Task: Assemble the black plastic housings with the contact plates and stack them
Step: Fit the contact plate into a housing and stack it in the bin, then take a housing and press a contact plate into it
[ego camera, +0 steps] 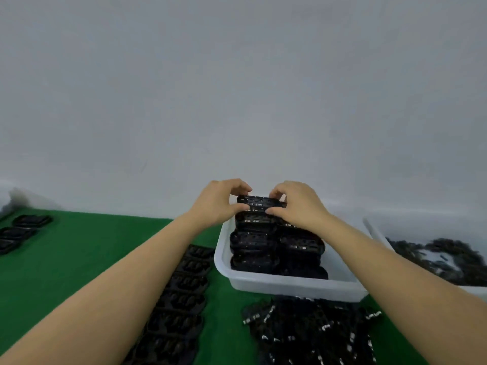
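A black assembled housing (259,202) sits at the top of a tall stack of black housings (253,246) inside a white tray (290,284). My left hand (218,202) grips its left end with curled fingers and thumb. My right hand (297,205) grips its right end the same way. A second, lower stack (301,248) stands beside the first in the tray. A row of empty black housings (181,304) lies on the green mat under my left forearm. Loose contact plates (308,333) are piled in front of the tray.
A second white tray (379,235) with dark small parts stands at the right edge. A few black housings (23,230) lie at the far left of the green mat (79,259). A grey wall rises right behind the table.
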A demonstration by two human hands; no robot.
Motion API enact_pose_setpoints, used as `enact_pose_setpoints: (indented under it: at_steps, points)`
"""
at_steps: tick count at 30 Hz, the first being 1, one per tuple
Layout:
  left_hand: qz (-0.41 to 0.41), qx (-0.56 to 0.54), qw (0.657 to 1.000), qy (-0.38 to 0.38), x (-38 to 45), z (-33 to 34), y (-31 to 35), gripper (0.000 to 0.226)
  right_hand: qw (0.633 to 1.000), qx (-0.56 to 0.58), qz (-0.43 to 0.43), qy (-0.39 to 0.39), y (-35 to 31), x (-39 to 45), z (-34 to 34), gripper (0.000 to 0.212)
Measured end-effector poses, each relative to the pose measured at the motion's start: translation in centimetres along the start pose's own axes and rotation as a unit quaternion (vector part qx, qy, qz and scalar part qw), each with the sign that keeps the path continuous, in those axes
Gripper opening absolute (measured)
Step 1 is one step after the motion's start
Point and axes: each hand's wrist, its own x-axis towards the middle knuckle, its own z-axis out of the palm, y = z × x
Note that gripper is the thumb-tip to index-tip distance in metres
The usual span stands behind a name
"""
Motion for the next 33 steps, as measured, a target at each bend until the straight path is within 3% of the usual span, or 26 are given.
enact_pose_setpoints:
  at_steps: [8, 13, 16, 19, 22, 25, 29, 33]
  points:
    - [-0.042, -0.006, 0.999, -0.008, 2.5, 2.5, -4.1, 0.018, 0.998, -0.069, 0.010, 0.013, 1.6, 3.1, 4.0, 0.029]
    - [-0.042, -0.034, 0.998, -0.018, 2.5, 2.6, -3.7, 0.036, 0.999, -0.019, 0.039, -0.010, 1.6, 2.9, 3.6, 0.036]
    - [-0.050, -0.051, 0.997, 0.017, 0.5, 1.2, -2.6, 0.040, 0.997, 0.045, 0.054, 0.016, 0.0, 1.0, 1.6, 0.037]
    - [-0.051, -0.069, 0.994, 0.070, -4.2, -0.7, -1.2, 0.031, 0.997, 0.043, 0.010, 0.064, -2.8, -3.5, -0.7, 0.026]
    - [-0.043, -0.062, 0.993, 0.090, -11.5, -2.4, 0.7, 0.021, 0.988, 0.130, -0.028, 0.075, -6.8, -10.5, -2.0, 0.012]
    - [-0.012, -0.005, 0.999, 0.049, -20.0, -3.3, 2.1, 0.019, 0.978, 0.205, -0.039, 0.015, -10.6, -18.3, -0.9, 0.009]
    - [-0.043, 0.061, 0.997, 0.032, -31.0, -4.0, 3.1, 0.022, 0.976, 0.193, -0.045, -0.088, -14.8, -27.1, 2.9, 0.015]
    - [-0.068, 0.136, 0.988, 0.001, -38.6, -3.8, 2.6, 0.030, 0.980, 0.150, -0.045, -0.125, -17.9, -31.9, 6.2, 0.020]
